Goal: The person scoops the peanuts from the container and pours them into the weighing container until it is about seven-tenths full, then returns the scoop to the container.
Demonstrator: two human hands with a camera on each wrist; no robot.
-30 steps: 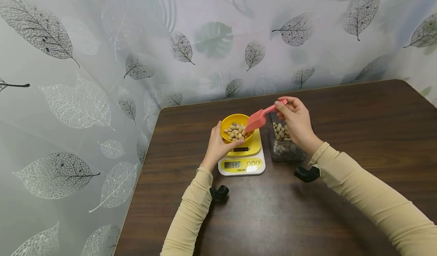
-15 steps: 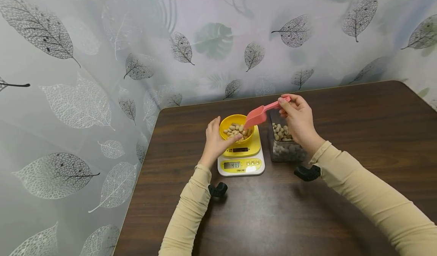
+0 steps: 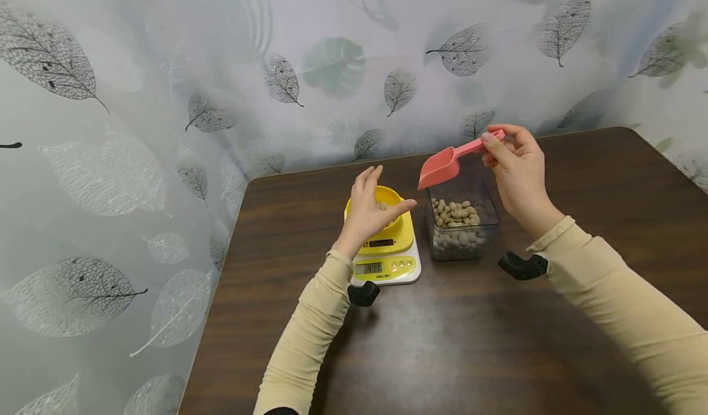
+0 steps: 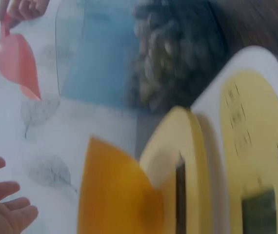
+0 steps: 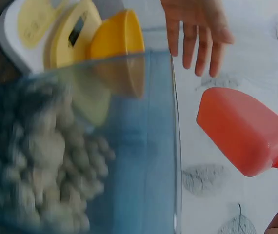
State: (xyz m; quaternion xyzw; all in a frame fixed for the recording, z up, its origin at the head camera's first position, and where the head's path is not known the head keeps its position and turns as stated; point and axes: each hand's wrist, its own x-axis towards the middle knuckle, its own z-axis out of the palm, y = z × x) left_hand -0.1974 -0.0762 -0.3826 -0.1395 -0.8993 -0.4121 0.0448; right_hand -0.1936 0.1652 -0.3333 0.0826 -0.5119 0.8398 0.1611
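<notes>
In the head view my left hand (image 3: 367, 209) hovers over the yellow bowl (image 3: 389, 195), fingers spread and holding nothing. The right wrist view shows a gap between that hand (image 4: 5, 204) and the bowl (image 5: 112, 39). The bowl stands on a yellow-and-white kitchen scale (image 3: 399, 241) and contains peanuts, mostly hidden behind my hand. My right hand (image 3: 517, 172) pinches a pink scoop (image 3: 440, 168) by its handle, in the air over the back of a clear plastic container (image 3: 487, 223). Its blade tilts down to the left and looks empty. Peanuts (image 3: 456, 213) lie inside the container.
The container stands just right of the scale on a dark wooden table (image 3: 442, 341). A leaf-patterned curtain or wall covering (image 3: 332, 95) rises behind the table's back edge. A black wrist device (image 3: 522, 266) sits under my right wrist, with another (image 3: 363, 293) by the left.
My left hand has come off the bowl's rim and risen above it. My right hand has drawn the scoop up and right, away from the bowl. The scale's reading dropped earlier, from 54.9 to about 41.
</notes>
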